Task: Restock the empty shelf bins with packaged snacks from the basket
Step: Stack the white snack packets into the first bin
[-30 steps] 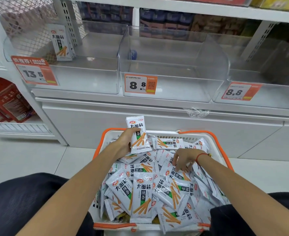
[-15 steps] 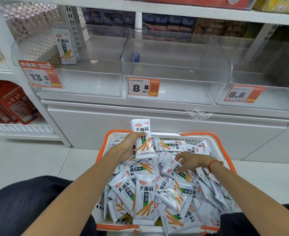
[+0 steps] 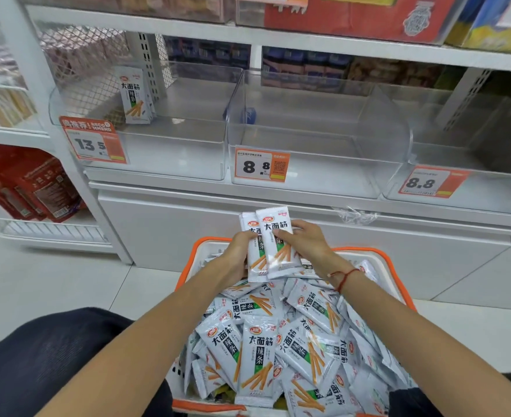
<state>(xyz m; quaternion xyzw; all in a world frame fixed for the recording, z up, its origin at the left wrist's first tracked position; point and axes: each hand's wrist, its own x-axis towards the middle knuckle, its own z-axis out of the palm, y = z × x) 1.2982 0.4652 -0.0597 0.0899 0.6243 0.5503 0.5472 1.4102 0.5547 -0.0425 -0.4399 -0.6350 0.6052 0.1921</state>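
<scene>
"大面筋" snack packets [image 3: 270, 245] in both hands, left hand [image 3: 236, 254], right hand [image 3: 307, 240]

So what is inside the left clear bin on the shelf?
The left clear bin holds upright snack packets at its back left; how many stand behind the front one is hidden.

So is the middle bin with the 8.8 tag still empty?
Nearly empty: the middle bin holds no snack packets, only a small blue item at its back left.
</scene>
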